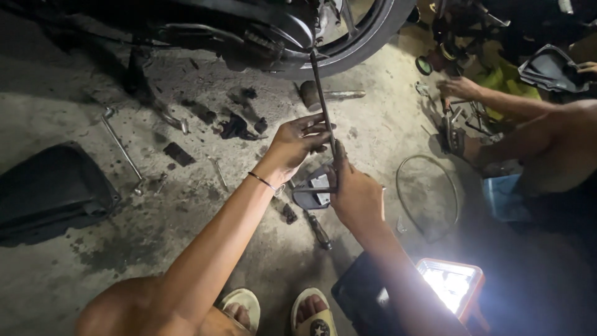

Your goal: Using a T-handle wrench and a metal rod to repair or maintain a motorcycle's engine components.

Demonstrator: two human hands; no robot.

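Head view. Left hand (297, 144), fingers curled loosely around the middle of a long, thin steel T-handle wrench (324, 106); a thin bracelet (263, 182) circles the wrist. Right hand (356, 194) closed around the wrench's lower end, at the crossbar. The shaft rises, slightly tilted, to the dark engine casing beside the motorcycle's rubber tyre (367, 37). Oil-stained concrete floor (74, 112), rough and grey, carries a bent metal socket wrench (121, 149), a hammer (326, 95), a screwdriver (318, 230), a looped cable (429, 196) and black plastic panels. A lit work lamp (451, 285) glares near the sandalled feet. Another person's hand (457, 88) reaches among tools at right.
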